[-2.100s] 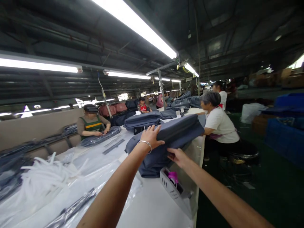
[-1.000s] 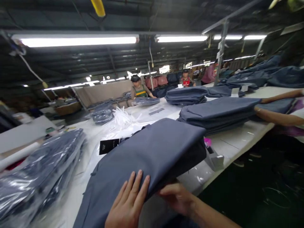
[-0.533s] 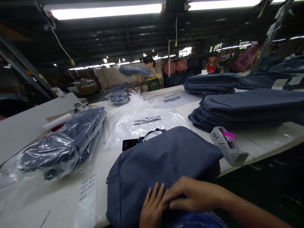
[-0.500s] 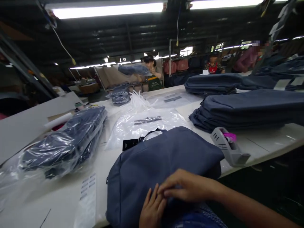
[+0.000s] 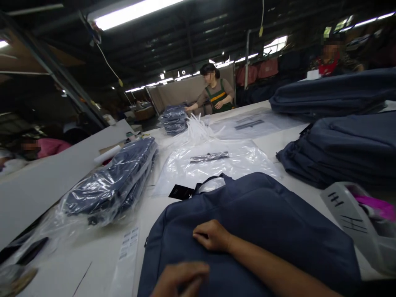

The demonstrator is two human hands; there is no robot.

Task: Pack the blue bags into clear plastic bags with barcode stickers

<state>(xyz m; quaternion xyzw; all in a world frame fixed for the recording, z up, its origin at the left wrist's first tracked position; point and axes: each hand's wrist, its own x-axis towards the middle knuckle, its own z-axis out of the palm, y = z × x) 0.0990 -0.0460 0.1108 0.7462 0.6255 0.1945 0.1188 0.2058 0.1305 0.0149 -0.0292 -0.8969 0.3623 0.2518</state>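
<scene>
A dark navy-blue bag (image 5: 260, 218) lies in front of me, its handle (image 5: 227, 179) at the far edge. A black hang tag (image 5: 181, 192) rests beside that handle. Over the bag's upper face is my right hand (image 5: 213, 235), closed, with fingers curled and thumb tip near the index finger. Whatever it may pinch is too small to make out. Lower down, my left hand (image 5: 184, 278) hovers at the bottom edge of the view above the bag. Motion blurs its bent fingers, so its grip is unclear.
Left are plastic-wrapped bags (image 5: 114, 181) and a label sheet (image 5: 126, 247). Clear plastic bags (image 5: 238, 165) lie behind, near white strips (image 5: 199, 128). Right are stacked navy bags (image 5: 346, 152) and a grey plastic holder (image 5: 346, 218). A co-worker (image 5: 218, 93) stands across the table.
My hands, earlier together on the bag, are now apart: the right lies farther up it, the left lower and raised. The bag lies flatter. The co-worker has lowered a wrapped bag onto a pile.
</scene>
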